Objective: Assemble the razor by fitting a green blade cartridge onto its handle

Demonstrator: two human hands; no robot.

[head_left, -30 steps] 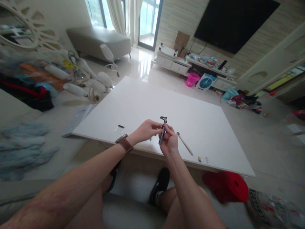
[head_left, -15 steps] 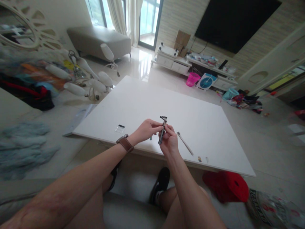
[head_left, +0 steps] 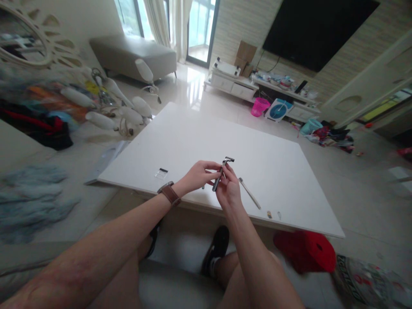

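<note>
Both my hands meet over the near edge of a large white board [head_left: 199, 137]. My right hand [head_left: 229, 191] grips the dark handle of a razor [head_left: 222, 171] whose head points up and to the right. My left hand [head_left: 199, 175], with a brown watch strap on its wrist, pinches the same handle from the left. A thin white stick [head_left: 249, 193] lies on the board just right of my right hand. A small clear packet with a black strip [head_left: 161, 172] lies to the left of my left hand.
Two tiny bits [head_left: 273, 214] lie near the board's front edge. A red bundle [head_left: 305, 250] sits on the floor under the board's right corner. White lamp shades [head_left: 128, 113] and clutter lie at the left. A pink basket [head_left: 259, 106] and a low cabinet stand beyond.
The razor has tilted: its head has swung to the right and slightly down, from nearly upright to slanted. Both hands stay in place.
</note>
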